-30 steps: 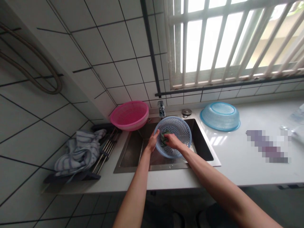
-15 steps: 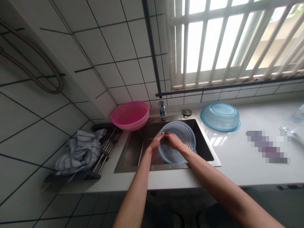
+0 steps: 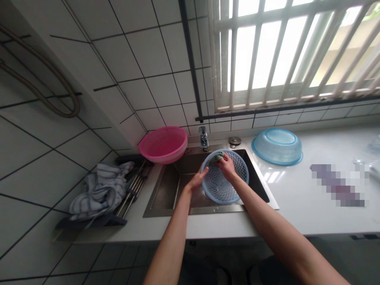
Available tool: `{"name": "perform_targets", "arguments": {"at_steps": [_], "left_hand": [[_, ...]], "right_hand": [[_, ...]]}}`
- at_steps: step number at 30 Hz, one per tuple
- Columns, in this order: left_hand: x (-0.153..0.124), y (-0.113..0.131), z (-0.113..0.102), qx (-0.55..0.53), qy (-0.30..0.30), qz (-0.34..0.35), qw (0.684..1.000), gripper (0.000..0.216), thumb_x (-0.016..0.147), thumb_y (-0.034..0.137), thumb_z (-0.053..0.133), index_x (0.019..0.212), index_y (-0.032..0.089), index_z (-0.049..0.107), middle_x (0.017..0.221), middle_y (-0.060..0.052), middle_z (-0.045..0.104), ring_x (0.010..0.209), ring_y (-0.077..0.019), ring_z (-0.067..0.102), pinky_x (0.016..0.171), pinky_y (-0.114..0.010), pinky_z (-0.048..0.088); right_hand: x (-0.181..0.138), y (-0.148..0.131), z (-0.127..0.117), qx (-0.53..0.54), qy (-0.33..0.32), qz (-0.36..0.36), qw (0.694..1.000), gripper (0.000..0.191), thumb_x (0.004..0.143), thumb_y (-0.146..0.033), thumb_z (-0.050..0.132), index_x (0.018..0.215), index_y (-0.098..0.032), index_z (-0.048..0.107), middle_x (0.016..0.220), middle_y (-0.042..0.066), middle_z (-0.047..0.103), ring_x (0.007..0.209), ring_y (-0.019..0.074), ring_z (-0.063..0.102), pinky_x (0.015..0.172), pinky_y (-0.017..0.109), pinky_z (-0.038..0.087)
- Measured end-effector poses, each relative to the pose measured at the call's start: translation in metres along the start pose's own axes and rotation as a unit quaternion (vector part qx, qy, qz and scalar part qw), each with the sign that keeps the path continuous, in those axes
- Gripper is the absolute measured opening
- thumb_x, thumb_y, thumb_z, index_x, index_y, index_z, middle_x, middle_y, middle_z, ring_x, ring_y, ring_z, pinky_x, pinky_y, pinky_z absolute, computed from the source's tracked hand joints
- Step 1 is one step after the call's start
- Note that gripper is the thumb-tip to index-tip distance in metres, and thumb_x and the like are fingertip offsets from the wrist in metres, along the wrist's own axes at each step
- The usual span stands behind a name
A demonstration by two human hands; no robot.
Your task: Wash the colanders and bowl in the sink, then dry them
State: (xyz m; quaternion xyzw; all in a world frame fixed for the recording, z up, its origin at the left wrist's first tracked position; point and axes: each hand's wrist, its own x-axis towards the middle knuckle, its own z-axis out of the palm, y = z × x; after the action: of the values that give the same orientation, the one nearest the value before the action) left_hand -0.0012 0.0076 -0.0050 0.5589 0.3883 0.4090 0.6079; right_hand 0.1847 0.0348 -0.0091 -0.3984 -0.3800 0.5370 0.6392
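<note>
A light blue plastic colander [image 3: 224,186] with a holed wall is held tilted over the metal sink [image 3: 166,198]. My left hand [image 3: 197,179] grips its left rim, thumb on the inner side and the other fingers hidden behind the wall. Inside the colander, my right hand [image 3: 227,167] pinches a crumpled grey-green cloth [image 3: 216,158] against the upper left part of the wall. Just behind the colander stands the chrome faucet [image 3: 203,137]; whether water runs from it I cannot make out.
A pink basket [image 3: 164,145] rests at the sink's back left corner. On the counter [image 3: 285,198] to the right lies an upturned blue basin [image 3: 277,146], with a drain plug [image 3: 234,141] nearer the faucet. Striped cloth [image 3: 99,190] is heaped on a rack [image 3: 135,190] at left.
My right hand has moved up inside the colander, and the cloth now shows more clearly. The colander has shifted slightly right, with my left hand still on its rim.
</note>
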Motion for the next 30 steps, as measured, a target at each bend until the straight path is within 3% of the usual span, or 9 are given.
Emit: {"name": "perform_targets", "arguments": {"at_steps": [5,8,10,13,16,20,22,26,30], "left_hand": [[-0.001,0.000,-0.004,0.013,0.035,0.010,0.999,0.069,0.082,0.058,0.088,0.135,0.024,0.059,0.142,-0.014,0.067,0.133,-0.0313,0.064,0.120,-0.052,0.046],[-0.003,0.003,-0.005,-0.040,0.081,0.001,0.996,0.080,0.085,0.059,0.086,0.150,0.033,0.047,0.146,-0.012,0.066,0.126,-0.0279,0.068,0.112,-0.051,0.053],[-0.003,0.004,-0.006,-0.063,0.069,-0.019,0.995,0.087,0.088,0.065,0.081,0.159,0.036,0.041,0.146,-0.012,0.068,0.128,-0.0299,0.068,0.111,-0.053,0.054],[-0.003,0.000,-0.006,-0.038,0.033,-0.026,0.998,0.085,0.088,0.074,0.075,0.156,0.028,0.054,0.147,-0.015,0.068,0.139,-0.0359,0.062,0.119,-0.055,0.048],[-0.001,-0.002,-0.004,0.043,0.011,0.005,0.999,0.083,0.086,0.076,0.075,0.149,0.023,0.063,0.155,-0.017,0.063,0.148,-0.0391,0.054,0.128,-0.055,0.037],[0.001,0.000,-0.001,0.130,-0.033,0.055,0.989,0.097,0.078,0.068,0.087,0.157,0.021,0.055,0.161,-0.018,0.057,0.148,-0.0395,0.053,0.130,-0.056,0.032],[0.000,0.002,0.000,0.138,-0.049,0.066,0.987,0.102,0.076,0.069,0.089,0.159,0.020,0.053,0.161,-0.020,0.056,0.146,-0.0399,0.054,0.129,-0.056,0.034],[-0.001,-0.002,-0.005,0.115,-0.019,0.074,0.990,0.104,0.076,0.087,0.075,0.153,0.019,0.059,0.161,-0.020,0.056,0.151,-0.0417,0.049,0.131,-0.055,0.030],[-0.002,-0.008,-0.009,0.058,0.024,0.002,0.998,0.100,0.082,0.096,0.055,0.144,0.018,0.067,0.150,-0.020,0.067,0.146,-0.0427,0.056,0.127,-0.057,0.038]], "right_hand": [[-0.014,0.002,0.007,-0.016,-0.164,0.061,0.984,0.028,0.078,-0.042,0.075,0.096,-0.023,0.068,0.098,0.003,0.073,0.088,0.0195,0.065,0.079,0.029,0.054],[-0.018,0.006,0.006,-0.019,-0.249,0.089,0.964,0.031,0.078,-0.040,0.081,0.102,-0.022,0.073,0.091,0.002,0.072,0.081,0.0178,0.063,0.073,0.028,0.051],[-0.021,0.010,0.006,-0.030,-0.297,0.104,0.949,0.031,0.077,-0.037,0.083,0.102,-0.021,0.075,0.086,0.002,0.071,0.075,0.0161,0.060,0.069,0.027,0.048],[-0.023,0.014,0.009,-0.040,-0.334,0.122,0.934,0.028,0.075,-0.033,0.083,0.099,-0.019,0.075,0.088,0.002,0.072,0.072,0.0145,0.059,0.066,0.026,0.046],[-0.016,0.009,0.008,0.030,-0.241,0.119,0.963,0.029,0.073,-0.034,0.083,0.096,-0.021,0.073,0.094,0.002,0.073,0.079,0.0165,0.062,0.071,0.027,0.050],[0.004,0.000,-0.003,0.117,0.013,0.088,0.989,0.030,0.068,-0.037,0.080,0.091,-0.025,0.065,0.091,0.000,0.073,0.087,0.0190,0.065,0.076,0.028,0.053],[0.008,-0.002,-0.006,0.114,0.045,0.093,0.988,0.032,0.067,-0.036,0.079,0.093,-0.025,0.065,0.090,0.000,0.073,0.087,0.0190,0.065,0.075,0.027,0.052],[-0.007,0.006,0.001,0.063,-0.149,0.145,0.976,0.030,0.068,-0.034,0.079,0.094,-0.024,0.068,0.089,-0.001,0.072,0.081,0.0172,0.063,0.074,0.028,0.052],[-0.021,0.012,0.008,-0.007,-0.320,0.173,0.931,0.029,0.068,-0.027,0.081,0.095,-0.021,0.070,0.089,0.000,0.072,0.076,0.0154,0.061,0.074,0.028,0.051]]}}
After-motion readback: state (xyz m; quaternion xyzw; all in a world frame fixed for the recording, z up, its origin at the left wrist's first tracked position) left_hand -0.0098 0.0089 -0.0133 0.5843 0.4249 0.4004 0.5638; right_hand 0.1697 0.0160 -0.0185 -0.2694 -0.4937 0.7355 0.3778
